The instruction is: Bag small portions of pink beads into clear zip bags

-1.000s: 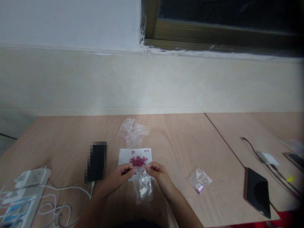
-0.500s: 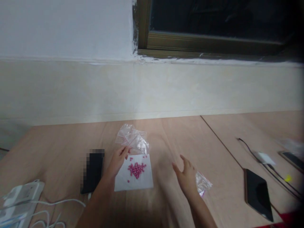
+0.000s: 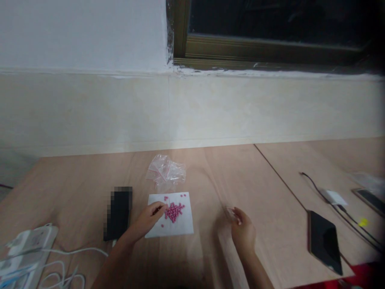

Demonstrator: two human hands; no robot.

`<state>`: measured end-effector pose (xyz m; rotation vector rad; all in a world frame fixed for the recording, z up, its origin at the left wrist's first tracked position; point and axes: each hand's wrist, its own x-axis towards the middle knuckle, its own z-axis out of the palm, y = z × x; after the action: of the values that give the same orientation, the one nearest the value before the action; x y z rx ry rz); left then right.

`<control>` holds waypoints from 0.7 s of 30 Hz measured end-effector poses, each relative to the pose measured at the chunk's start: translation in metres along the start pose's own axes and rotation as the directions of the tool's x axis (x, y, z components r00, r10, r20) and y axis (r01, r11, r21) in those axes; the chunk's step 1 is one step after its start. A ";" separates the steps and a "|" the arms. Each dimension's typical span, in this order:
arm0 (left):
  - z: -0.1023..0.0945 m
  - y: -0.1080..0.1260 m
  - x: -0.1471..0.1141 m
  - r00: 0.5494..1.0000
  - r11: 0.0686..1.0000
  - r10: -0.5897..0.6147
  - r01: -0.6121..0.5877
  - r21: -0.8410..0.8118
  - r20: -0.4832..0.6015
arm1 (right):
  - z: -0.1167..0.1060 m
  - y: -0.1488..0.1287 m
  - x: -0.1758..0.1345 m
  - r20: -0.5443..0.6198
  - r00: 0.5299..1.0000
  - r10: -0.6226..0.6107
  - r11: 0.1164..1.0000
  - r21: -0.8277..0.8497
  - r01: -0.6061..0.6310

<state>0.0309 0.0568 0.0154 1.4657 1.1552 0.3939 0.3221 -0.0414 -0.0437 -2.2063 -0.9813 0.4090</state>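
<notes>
At the far left, a white power strip [image 3: 37, 245] is lying on the table [image 3: 210, 168], with a white cable [image 3: 75, 252] running toward a black device [image 3: 118, 214]. Next, the left hand [image 3: 147, 220] is reaching over the left side of a white sheet [image 3: 185, 224]; it has just come down from beside the clear bags [image 3: 165, 172]. Its thumb and forefinger are closing near each other at the edge of the pink beads [image 3: 173, 214]; whether they are pinching one, the view is not telling. The beads are sitting in a heap on the sheet, with a few strays lying apart, and the clear bags are resting just behind it.

Farther right, the right hand [image 3: 244, 233] is hovering over bare wood, its fingers no longer spreading but curling in and apparently clamping a piece of clear plastic [image 3: 230, 212]. The small bag that was lying beside this hand is no longer showing there, so the hand is probably holding it. That change is seemingly bringing bag and beads into use together, one hand apiece. Beyond, a dark phone [image 3: 325, 241] is lying near a white adapter [image 3: 335, 197].
</notes>
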 end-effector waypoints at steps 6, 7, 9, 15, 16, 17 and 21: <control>0.038 0.014 -0.011 0.983 0.985 -0.024 0.054 -0.161 0.184 | -0.002 -0.100 -0.048 0.388 0.846 -0.365 0.841 0.528 0.121; 0.042 0.014 -0.012 0.984 0.986 -0.012 0.041 -0.162 0.176 | 0.001 -0.112 -0.056 0.434 0.786 -0.440 0.805 0.579 0.130; 0.044 0.012 -0.016 0.990 0.988 -0.005 0.026 -0.149 0.140 | 0.004 -0.124 -0.068 0.454 0.741 -0.494 0.773 0.619 0.136; 0.028 0.005 -0.033 0.981 0.989 -0.009 0.038 -0.145 0.195 | 0.006 -0.121 -0.069 0.549 0.717 -0.430 0.825 0.561 0.065; 0.026 0.006 -0.035 0.981 0.991 -0.017 0.042 -0.125 0.194 | 0.006 -0.121 -0.068 0.545 0.730 -0.413 0.845 0.527 0.085; 0.026 0.007 -0.038 0.981 0.994 -0.026 0.047 -0.103 0.191 | 0.007 -0.122 -0.067 0.542 0.741 -0.396 0.868 0.485 0.109; 0.032 0.012 -0.043 0.978 0.998 -0.043 0.050 -0.029 0.205 | 0.012 -0.128 -0.067 0.637 0.689 -0.346 0.922 0.368 0.123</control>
<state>0.0422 0.0059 0.0330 1.4114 1.0117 0.2233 0.2027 -0.0238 0.0368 -1.6085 -1.4611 1.2400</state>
